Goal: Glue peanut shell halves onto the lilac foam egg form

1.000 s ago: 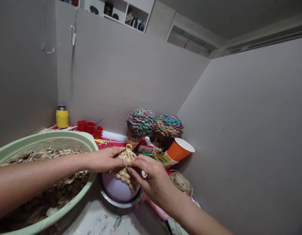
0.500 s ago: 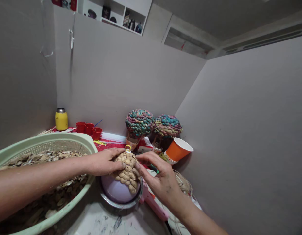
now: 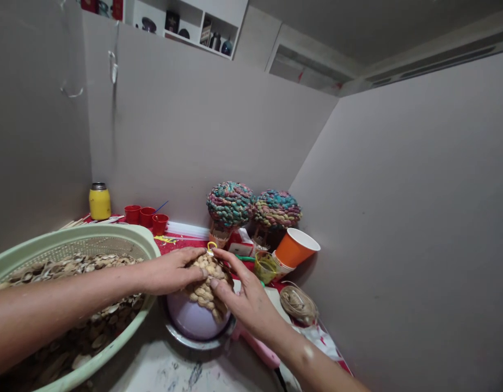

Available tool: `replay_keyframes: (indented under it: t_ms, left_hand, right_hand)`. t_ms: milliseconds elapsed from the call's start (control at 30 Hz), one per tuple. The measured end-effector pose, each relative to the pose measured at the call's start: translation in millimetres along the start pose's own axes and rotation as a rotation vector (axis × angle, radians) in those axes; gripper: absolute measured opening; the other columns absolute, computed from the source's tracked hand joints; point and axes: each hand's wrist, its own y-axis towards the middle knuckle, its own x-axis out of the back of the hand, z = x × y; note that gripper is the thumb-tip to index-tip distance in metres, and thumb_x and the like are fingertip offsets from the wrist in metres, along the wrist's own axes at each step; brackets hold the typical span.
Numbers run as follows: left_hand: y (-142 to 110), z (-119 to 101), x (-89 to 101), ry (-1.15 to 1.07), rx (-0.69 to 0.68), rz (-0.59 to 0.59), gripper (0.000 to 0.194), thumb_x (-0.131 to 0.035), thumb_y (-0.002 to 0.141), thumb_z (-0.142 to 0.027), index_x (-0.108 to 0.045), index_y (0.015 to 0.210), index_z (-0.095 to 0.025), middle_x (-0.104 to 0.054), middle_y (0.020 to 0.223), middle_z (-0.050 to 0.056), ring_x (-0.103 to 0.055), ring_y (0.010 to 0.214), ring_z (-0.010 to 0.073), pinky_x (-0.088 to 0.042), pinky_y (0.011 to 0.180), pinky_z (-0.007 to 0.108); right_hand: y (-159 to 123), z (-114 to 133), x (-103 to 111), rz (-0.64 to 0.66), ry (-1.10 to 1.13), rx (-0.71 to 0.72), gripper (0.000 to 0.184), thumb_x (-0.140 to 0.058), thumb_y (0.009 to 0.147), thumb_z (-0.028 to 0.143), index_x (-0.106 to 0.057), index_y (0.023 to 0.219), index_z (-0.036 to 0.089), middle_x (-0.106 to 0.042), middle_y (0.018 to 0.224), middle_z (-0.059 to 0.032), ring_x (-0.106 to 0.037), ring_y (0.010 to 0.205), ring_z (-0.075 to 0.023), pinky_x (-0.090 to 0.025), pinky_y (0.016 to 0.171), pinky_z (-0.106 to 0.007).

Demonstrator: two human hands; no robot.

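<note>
A smooth purple ball [image 3: 194, 317], its upper part covered with rows of peanut shells [image 3: 210, 269], sits in a metal bowl [image 3: 194, 343]. A yellow ring [image 3: 212, 246] stands up at its top. My left hand [image 3: 170, 270] holds the ball from the left, thumb and fingers curved over the shells. My right hand [image 3: 239, 291] touches the shells from the right, with thumb and index finger apart and nothing visible between them. A pink glue gun [image 3: 259, 348] lies partly hidden below my right forearm.
A green basket [image 3: 147, 239] of shells fills the left. Behind stand a yellow jar [image 3: 100, 202], red cups [image 3: 147, 216] and two colourful shell-covered balls [image 3: 230, 204]. Rightward are an orange paper cup [image 3: 294, 250], a yellow transparent cup [image 3: 265, 268] and coiled twine [image 3: 298, 305].
My right hand's fingers drew back from the shells, parted, then came to rest on them again, the index finger higher near the ring. My left hand stayed on the ball.
</note>
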Motion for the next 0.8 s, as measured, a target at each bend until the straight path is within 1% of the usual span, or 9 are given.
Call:
replay_keyframes:
  t_ms: [200,300,400,500,633,800]
  left_hand:
    - [-1.4,4.5,-2.6,-0.026,-0.019,-0.002,0.046,-0.05,0.085,-0.032,-0.056,0.129,-0.019,-0.067,0.126,0.004,-0.055,0.123,0.027,-0.046,0.1,0.033]
    - [-1.8,7.2,-3.8,0.008,-0.015,-0.022,0.048,-0.051,0.085,-0.033,-0.055,0.131,-0.019,-0.065,0.13,0.006,-0.056,0.123,0.0276,-0.046,0.1,0.033]
    - [-0.8,9.1,-5.0,0.034,-0.006,-0.038,0.05,-0.05,0.085,-0.034,-0.053,0.133,-0.018,-0.062,0.134,0.009,-0.055,0.124,0.0289,-0.045,0.102,0.035]
    - [0.5,9.9,-5.4,0.028,-0.003,-0.03,0.05,-0.05,0.085,-0.032,-0.054,0.132,-0.016,-0.061,0.136,0.009,-0.054,0.125,0.0289,-0.045,0.102,0.035]
    - [0.4,6.9,-3.2,0.022,0.008,-0.018,0.052,-0.048,0.084,-0.031,-0.052,0.134,-0.017,-0.059,0.139,0.007,-0.053,0.127,0.0274,-0.043,0.105,0.034]
    - [0.4,1.9,-1.7,0.051,0.046,0.004,0.061,-0.046,0.084,-0.033,-0.046,0.14,-0.01,-0.052,0.145,0.011,-0.048,0.131,0.0284,-0.037,0.111,0.036]
  right_hand:
    - [-0.6,-0.5,-0.1,-0.025,0.028,-0.012,0.052,-0.055,0.079,0.024,-0.053,0.13,0.02,-0.057,0.135,-0.0113,-0.052,0.124,-0.0284,-0.039,0.106,-0.05]
    - [-0.2,-0.9,2.1,-0.017,0.073,-0.045,0.048,-0.054,0.081,0.026,-0.055,0.129,0.021,-0.059,0.133,-0.0099,-0.055,0.121,-0.0275,-0.042,0.104,-0.049]
    - [-0.2,-0.9,2.3,-0.025,0.054,-0.044,0.048,-0.055,0.079,0.025,-0.056,0.127,0.022,-0.061,0.131,-0.0091,-0.057,0.118,-0.027,-0.044,0.102,-0.047]
    - [-0.5,-0.6,1.1,-0.036,0.014,-0.019,0.05,-0.056,0.077,0.022,-0.056,0.127,0.02,-0.062,0.129,-0.0096,-0.057,0.117,-0.0272,-0.044,0.102,-0.046]
    - [0.5,-0.8,0.6,-0.038,0.028,-0.004,0.05,-0.057,0.077,0.023,-0.056,0.127,0.02,-0.062,0.128,-0.0099,-0.057,0.117,-0.0273,-0.044,0.101,-0.046]
    - [0.2,0.5,1.4,-0.051,0.043,-0.005,0.05,-0.059,0.076,0.017,-0.056,0.126,0.02,-0.062,0.128,-0.0091,-0.057,0.117,-0.0256,-0.044,0.101,-0.044]
